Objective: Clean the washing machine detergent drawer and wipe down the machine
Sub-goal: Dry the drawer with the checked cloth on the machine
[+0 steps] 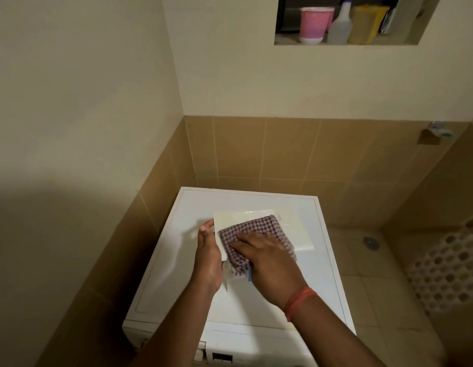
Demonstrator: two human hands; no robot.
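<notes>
The white detergent drawer lies on top of the white washing machine, below the middle of the view. My left hand grips the drawer's left edge, thumb on top. My right hand presses a purple-and-white checked cloth flat onto the drawer, fingers spread over it. A small blue part shows under the cloth near my right palm. The machine's front panel with the drawer's slot sits at the bottom edge.
Tan tiled walls close in behind and left of the machine. A wall niche at top right holds a pink cup, a clear bottle and a yellow container. To the right are a tiled floor with a drain and a white perforated basket.
</notes>
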